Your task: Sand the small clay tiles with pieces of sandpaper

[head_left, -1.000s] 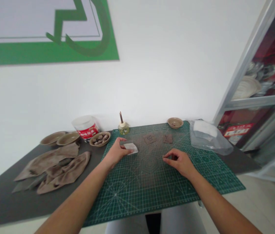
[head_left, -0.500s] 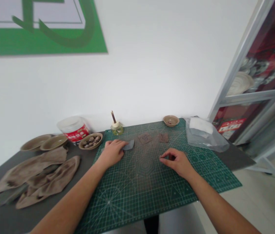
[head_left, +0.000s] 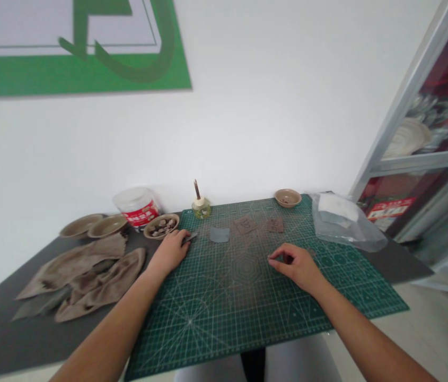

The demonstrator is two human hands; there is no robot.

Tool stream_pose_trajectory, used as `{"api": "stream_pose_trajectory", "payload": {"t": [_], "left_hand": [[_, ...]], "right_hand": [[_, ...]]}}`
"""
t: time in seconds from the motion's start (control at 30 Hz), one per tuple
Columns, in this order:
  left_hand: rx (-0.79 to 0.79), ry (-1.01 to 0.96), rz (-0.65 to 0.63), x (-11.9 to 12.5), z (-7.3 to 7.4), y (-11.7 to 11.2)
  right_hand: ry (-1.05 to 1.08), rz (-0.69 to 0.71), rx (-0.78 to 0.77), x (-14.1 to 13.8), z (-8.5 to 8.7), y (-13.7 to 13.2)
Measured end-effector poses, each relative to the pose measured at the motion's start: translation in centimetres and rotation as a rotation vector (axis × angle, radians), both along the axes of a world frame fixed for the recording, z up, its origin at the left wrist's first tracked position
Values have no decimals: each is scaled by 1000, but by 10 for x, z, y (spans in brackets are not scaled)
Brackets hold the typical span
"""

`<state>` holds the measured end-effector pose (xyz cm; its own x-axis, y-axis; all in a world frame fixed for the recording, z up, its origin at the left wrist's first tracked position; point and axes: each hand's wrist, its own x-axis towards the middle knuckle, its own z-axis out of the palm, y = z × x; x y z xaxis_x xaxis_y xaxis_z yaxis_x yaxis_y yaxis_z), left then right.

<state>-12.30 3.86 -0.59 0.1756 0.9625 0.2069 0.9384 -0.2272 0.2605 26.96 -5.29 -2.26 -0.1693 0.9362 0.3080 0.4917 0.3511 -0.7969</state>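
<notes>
Green cutting mat (head_left: 224, 329) protects the tabletop; left hand (head_left: 169, 253) pinches a dark sliver (head_left: 189, 238) near a grey square (head_left: 219, 235); right hand (head_left: 292, 267) curls, its grip unclear.

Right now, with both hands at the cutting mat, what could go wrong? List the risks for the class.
The left hand sits right beside the shallow bowl of small brown pieces, so a careless sweep might tip it. The small glass bottle, with its upright stick, stands at the mat's back edge and could be knocked over. The right hand is pinched, so anything small in it could drop.
</notes>
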Motion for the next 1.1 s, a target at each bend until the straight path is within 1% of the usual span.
{"api": "stream_pose_trajectory", "payload": {"t": [0.13,0.2,0.27,0.33,0.37,0.43,0.47,0.53,0.6,0.63,0.7,0.8,0.9,0.97,1.03,1.1], "left_hand": [[25,-80,5,3,3,-12],[42,-139,48,5,5,-19],[42,-215,99,10,6,-26],[15,-362,126,19,7,-34],[-8,-432,113,25,6,-38],[-86,-744,80,42,6,-48],[-131,-841,45,51,5,-54],[-248,-940,-48,69,4,-64],[-338,-1017,-91,83,3,-72],[-366,-1044,-109,87,3,-74],[-374,-1063,-117,91,2,-76],[-351,-1097,-105,90,-1,-75],[-304,-1148,-70,85,-6,-73],[-240,-1135,-26,81,-7,-73],[-150,-1081,26,77,-6,-73],[-52,-1017,74,75,-3,-74]], "right_hand": [[-99,34,52,-7,6,-3],[-144,49,77,-15,13,-5],[-163,54,99,-27,22,-7],[-163,77,111,-44,31,-8],[-163,96,119,-54,34,-8],[-160,134,151,-77,37,-5],[-158,140,175,-88,37,-4],[-148,123,221,-110,34,1],[-152,107,247,-126,30,6],[-160,97,254,-133,28,9],[-179,82,254,-140,25,12],[-179,78,248,-140,23,14],[-159,28,240,-127,24,15],[-158,-10,203,-115,25,16],[-129,56,164,-102,27,18],[-146,61,181,-91,28,17]]}}
